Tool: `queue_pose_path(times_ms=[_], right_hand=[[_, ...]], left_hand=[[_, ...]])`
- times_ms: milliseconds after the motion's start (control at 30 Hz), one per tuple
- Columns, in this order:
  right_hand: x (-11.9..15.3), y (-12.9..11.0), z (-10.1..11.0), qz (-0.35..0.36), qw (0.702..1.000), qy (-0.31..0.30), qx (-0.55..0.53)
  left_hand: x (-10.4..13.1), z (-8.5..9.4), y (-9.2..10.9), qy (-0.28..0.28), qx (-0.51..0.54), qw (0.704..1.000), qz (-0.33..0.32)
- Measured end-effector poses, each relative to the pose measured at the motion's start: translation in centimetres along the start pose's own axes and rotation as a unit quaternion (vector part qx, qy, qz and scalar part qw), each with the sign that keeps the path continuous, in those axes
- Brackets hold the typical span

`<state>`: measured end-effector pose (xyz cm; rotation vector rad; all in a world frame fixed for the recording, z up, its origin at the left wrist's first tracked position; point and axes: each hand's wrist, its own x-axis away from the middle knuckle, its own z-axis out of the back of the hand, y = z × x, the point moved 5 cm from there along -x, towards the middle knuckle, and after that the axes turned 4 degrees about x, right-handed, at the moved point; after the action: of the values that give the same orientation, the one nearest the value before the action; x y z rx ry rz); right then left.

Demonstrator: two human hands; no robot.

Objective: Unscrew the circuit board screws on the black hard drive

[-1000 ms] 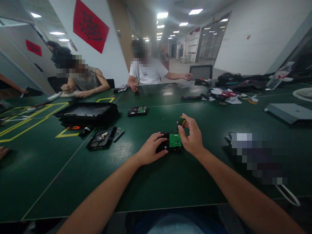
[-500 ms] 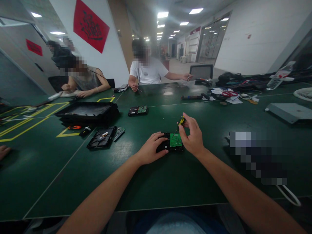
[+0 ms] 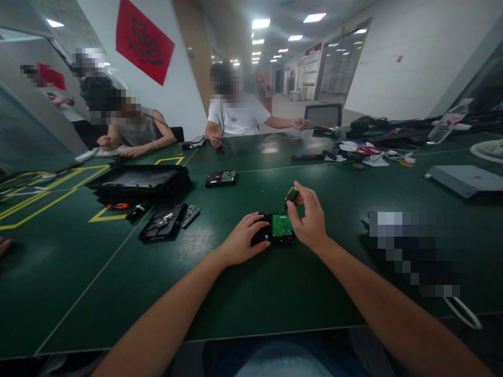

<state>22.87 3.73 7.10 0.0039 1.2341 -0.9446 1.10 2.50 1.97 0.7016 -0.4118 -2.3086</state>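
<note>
A black hard drive with a green circuit board facing up lies on the green table in front of me. My left hand grips its left end, fingers along the far edge and thumb at the near edge. Above the board's right side, my right hand pinches the black and yellow handle of a screwdriver. The handle is upright with a slight tilt. Where its tip meets the drive is too small to make out.
Left of the drive lie an opened hard drive, a loose circuit board and a black tray. Farther back is another hard drive. A grey metal box stands right. Two people sit across the table.
The screwdriver handle has turned in my right fingers, with less yellow facing me. My left hand and the hard drive stay put. Another person has appeared at the far left.
</note>
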Motion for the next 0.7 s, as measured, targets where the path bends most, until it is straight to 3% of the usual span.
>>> queue_pose_path(times_ms=[300, 367, 433, 533, 633, 700], right_hand=[[0.2, 0.2, -0.1, 0.002, 1.000, -0.009, -0.004], [0.1, 0.2, -0.2, -0.001, 1.000, -0.009, -0.006], [0.1, 0.2, -0.2, 0.000, 1.000, -0.003, -0.004], [0.0, 0.4, -0.3, 0.001, 1.000, 0.007, -0.002], [0.1, 0.6, -0.4, 0.002, 1.000, 0.013, 0.000], [0.1, 0.6, -0.5, 0.001, 1.000, 0.012, 0.000]], left_hand=[[-0.1, 0.2, 0.3, 0.005, 0.009, 1.000, 0.001], [-0.2, 0.7, 0.9, 0.029, 0.005, 1.000, 0.007], [-0.5, 1.9, 2.3, 0.103, -0.021, 0.994, 0.000], [-1.1, 2.9, 6.6, 0.222, -0.061, 0.969, -0.086], [-2.5, 1.1, 13.2, 0.204, -0.062, 0.944, -0.254], [-4.2, -1.2, 17.6, 0.144, -0.058, 0.932, -0.328]])
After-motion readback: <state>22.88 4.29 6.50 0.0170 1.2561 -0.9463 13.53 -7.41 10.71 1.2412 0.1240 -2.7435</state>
